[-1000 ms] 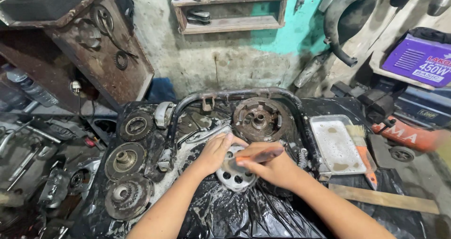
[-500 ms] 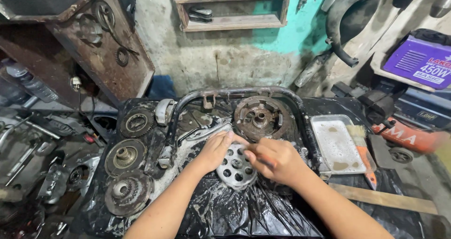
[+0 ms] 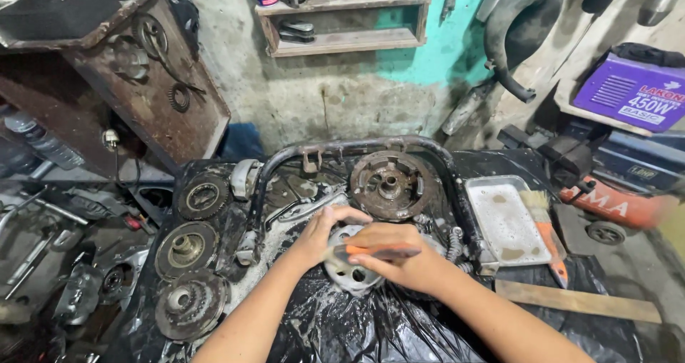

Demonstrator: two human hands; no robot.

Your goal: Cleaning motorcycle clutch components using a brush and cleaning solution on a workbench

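Black plastic: a wet, crumpled sheet (image 3: 342, 327) covers the surface, and both hands are right over it.
Left hand: the left hand (image 3: 322, 236) lies with fingers curled on the near-left edge of a pale round metal part (image 3: 349, 274), steadying it.
Right hand: the right hand (image 3: 399, 262) is closed around a tool with an orange handle (image 3: 374, 251), held level across the part.
Metal part: sits mid-surface, just in front of a rusty round rotor (image 3: 390, 185).
Behind: a dark bent tube frame (image 3: 357, 147) arches round the rotor.
Left side: three greasy discs (image 3: 187, 249) lie in a column.
Right side: a grey metal tray (image 3: 505, 220), a brush with an orange handle (image 3: 546, 227) leaning on its edge.
Near right: a wooden strip (image 3: 578, 301) lies flat.
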